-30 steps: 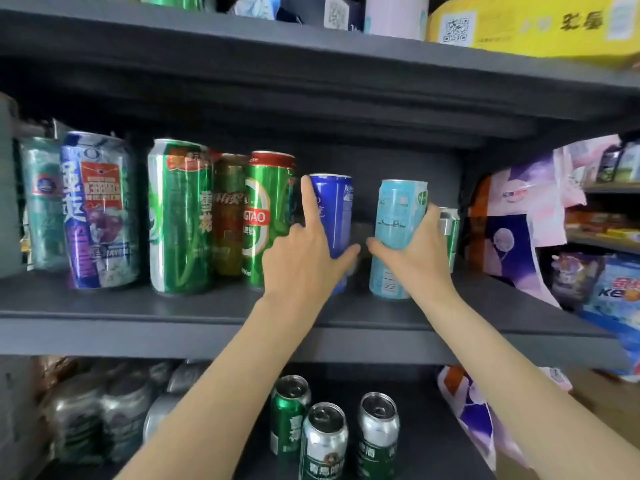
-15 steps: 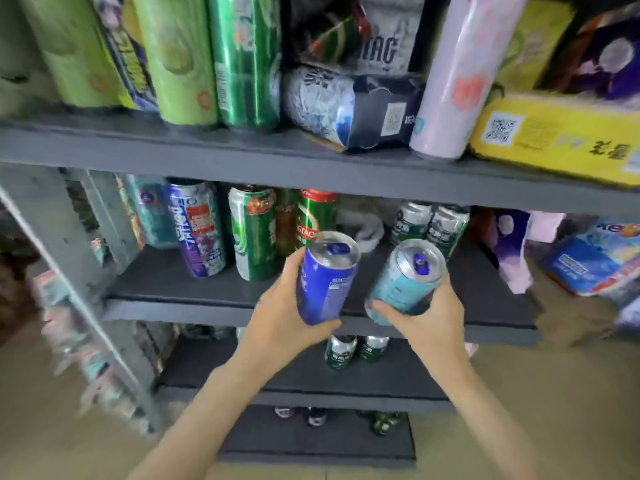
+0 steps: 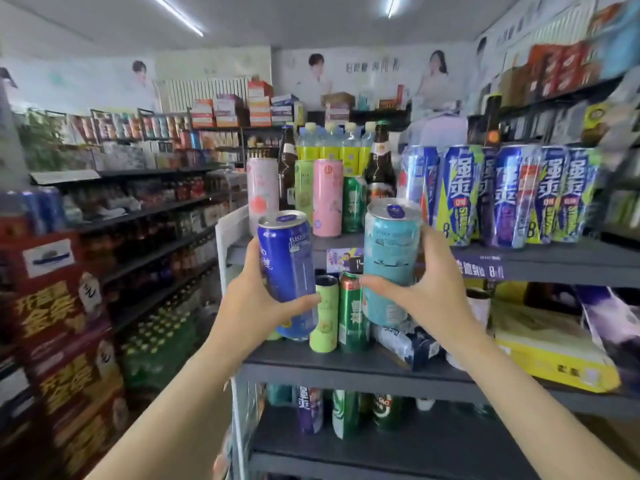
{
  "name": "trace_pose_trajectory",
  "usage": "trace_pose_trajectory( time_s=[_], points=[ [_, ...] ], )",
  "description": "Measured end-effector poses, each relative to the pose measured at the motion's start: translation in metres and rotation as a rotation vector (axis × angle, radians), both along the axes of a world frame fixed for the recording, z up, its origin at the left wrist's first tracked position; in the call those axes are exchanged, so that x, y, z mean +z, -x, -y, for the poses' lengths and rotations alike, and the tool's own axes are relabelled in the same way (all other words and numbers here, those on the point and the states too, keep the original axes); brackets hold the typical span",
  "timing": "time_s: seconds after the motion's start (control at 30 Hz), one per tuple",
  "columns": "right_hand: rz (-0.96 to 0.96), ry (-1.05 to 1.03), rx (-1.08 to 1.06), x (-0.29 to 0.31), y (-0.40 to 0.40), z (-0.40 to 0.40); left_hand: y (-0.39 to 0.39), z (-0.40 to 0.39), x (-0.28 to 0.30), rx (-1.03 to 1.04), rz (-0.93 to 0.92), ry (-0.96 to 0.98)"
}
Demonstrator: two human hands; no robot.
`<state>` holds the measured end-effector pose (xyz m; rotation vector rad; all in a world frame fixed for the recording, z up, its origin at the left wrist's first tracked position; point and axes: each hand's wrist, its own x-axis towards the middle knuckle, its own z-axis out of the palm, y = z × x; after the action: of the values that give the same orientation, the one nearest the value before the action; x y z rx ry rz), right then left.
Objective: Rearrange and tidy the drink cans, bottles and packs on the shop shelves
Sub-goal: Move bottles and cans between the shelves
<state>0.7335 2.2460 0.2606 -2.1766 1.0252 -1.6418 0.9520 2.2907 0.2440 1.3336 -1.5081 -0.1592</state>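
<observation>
My left hand [image 3: 251, 303] grips a tall dark blue can [image 3: 289, 268], held upright in front of the grey shelf unit [image 3: 346, 367]. My right hand [image 3: 434, 289] grips a light teal can [image 3: 389, 258] beside it, slightly higher. Both cans hang in the air level with the top shelf edge [image 3: 554, 263]. On that top shelf stand pink cans [image 3: 327, 197], a pale green can [image 3: 304, 190], a green can [image 3: 353, 204], dark bottles [image 3: 379, 164] and a row of blue-and-yellow cans [image 3: 502, 195].
The shelf below holds a pale green can [image 3: 323, 315], a green can [image 3: 349, 313], a lying pack [image 3: 405, 341] and a yellow box [image 3: 554, 351]. More cans [image 3: 344, 412] stand lower down. Red cartons [image 3: 59, 323] and stocked shelves [image 3: 156, 216] line the aisle at left.
Both hands took the blue and teal cans off the lower shelf and lifted them. The view rose from the lower shelves to the top shelf and the shop behind.
</observation>
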Motion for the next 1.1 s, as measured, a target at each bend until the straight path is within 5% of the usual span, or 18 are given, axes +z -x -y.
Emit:
trace_pose_trajectory(
  time_s=[0.23,0.47,0.77,1.1],
  points=[
    [0.153,-0.089,0.026,0.059,-0.025,0.085,-0.031,0.079,0.062,0.078,-0.006,0.053],
    [0.059,-0.109,-0.096,0.073,-0.049,0.147,-0.035,0.143,0.079,0.150,0.112,-0.029],
    [-0.083,-0.152,-0.254,0.066,-0.072,0.157,-0.030,0.171,0.071,0.277,0.391,-0.011],
    [-0.084,-0.161,-0.337,0.069,-0.073,0.140,-0.036,0.154,0.061,0.096,0.403,-0.007]
  ],
)
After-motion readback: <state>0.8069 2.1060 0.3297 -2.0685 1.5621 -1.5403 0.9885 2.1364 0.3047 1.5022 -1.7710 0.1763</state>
